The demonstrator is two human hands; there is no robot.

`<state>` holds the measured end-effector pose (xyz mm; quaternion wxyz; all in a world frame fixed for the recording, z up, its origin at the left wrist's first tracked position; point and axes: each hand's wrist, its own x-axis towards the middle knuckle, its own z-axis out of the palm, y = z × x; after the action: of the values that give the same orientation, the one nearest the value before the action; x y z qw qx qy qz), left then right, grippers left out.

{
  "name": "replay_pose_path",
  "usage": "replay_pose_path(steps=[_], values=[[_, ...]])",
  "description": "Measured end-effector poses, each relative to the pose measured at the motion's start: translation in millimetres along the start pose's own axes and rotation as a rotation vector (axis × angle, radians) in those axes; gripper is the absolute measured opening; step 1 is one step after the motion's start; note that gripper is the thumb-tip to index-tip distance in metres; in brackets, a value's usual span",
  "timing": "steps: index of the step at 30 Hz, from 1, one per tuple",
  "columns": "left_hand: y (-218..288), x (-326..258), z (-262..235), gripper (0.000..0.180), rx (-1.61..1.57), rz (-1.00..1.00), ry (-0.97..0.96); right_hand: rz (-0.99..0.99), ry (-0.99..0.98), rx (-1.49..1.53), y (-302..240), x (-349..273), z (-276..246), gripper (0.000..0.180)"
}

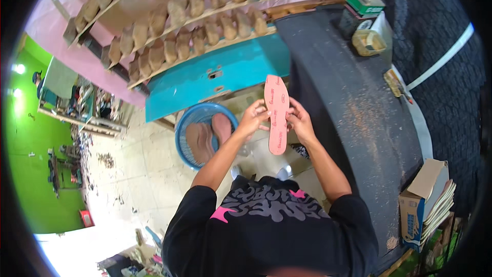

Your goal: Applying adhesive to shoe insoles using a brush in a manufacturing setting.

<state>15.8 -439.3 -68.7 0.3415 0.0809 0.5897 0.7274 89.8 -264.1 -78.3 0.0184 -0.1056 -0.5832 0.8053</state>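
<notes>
Between my two hands, in front of my chest, I hold up a pink shoe insole (277, 115) with red print, its broad end away from me. My left hand (253, 119) grips its left edge at the middle. On the opposite edge my right hand (300, 120) has its fingers closed. Below and to the left, a blue plastic basket (180, 143) stands on the floor. Inside it lie several more sole-shaped pieces (204, 141), brown and pinkish.
Wooden shelves ahead carry rows of shoe lasts (197, 5) above a teal board (220, 74). To my right runs a dark worktable (348, 102) scattered with shavings. It bears a small woven basket (369, 43) and a green box (365, 1); a cardboard box (416, 205) stands near its close end.
</notes>
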Motion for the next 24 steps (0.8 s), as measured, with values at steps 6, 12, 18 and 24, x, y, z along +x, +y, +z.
replay_pose_path(steps=[6, 12, 18, 24], values=[[2.4, -42.1, -111.9, 0.039, -0.041, 0.013, 0.091, 0.051, -0.131, -0.085, 47.3, 39.0, 94.6, 0.059], [-29.5, -67.6, -217.6, 0.033, -0.038, -0.112, 0.158, 0.155, -0.155, -0.263, 125.0, 59.9, 172.1, 0.058], [-98.7, -82.1, -270.8, 0.033, -0.06, -0.25, 0.238, 0.268, -0.085, -0.359, 207.5, 56.6, 200.3, 0.061], [-143.9, -77.5, -284.6, 0.046, -0.139, -0.388, 0.318, 0.354, -0.085, -0.493, 270.9, 51.9, 189.0, 0.068]])
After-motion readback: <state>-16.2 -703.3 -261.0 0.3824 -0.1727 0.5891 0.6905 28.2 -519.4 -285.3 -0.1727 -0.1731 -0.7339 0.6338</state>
